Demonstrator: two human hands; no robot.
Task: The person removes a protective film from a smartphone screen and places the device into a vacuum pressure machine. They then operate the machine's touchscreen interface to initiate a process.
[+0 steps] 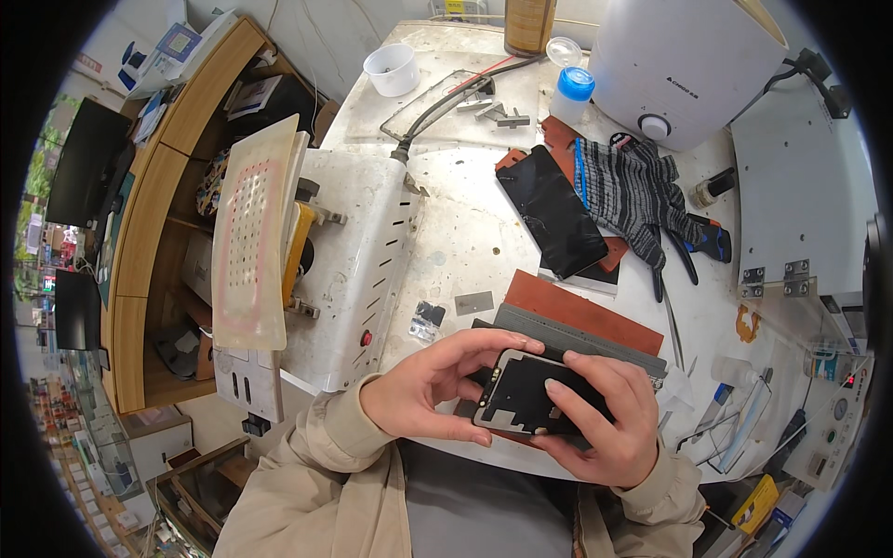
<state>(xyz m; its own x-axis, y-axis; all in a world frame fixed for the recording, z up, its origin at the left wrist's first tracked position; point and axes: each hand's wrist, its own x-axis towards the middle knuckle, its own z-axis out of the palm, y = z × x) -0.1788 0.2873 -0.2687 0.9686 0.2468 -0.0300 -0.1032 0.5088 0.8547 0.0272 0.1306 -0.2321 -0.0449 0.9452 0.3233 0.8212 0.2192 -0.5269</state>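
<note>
We see two hands holding one black panel [521,395] above the near side of the red mat [595,312], and from this mat we tell the other places. The panel has pale patches and small gold spots near its left end, and its black face is turned up to us. The fingers of the left hand [428,386] are spread around this left end: the thumb is at the near corner, the other fingers are at the far edge, and so they pinch the panel between them. The right hand [614,423] grips the other part, with one fingertip on the black face and the thumb at the near edge.

On the mat we find a long grey board [567,327]. Left of the mat, on the white surface [451,223], lie a small metal plate [474,302] and a little packet [427,319], and farther left stands a white machine [358,214] with slots in its side. Beyond the mat there is a black phone [555,216], with a striped glove [628,181] just beside it. Much farther beyond the mat we notice a bottle with blue lid [573,93] and a white tub [392,71]
</note>
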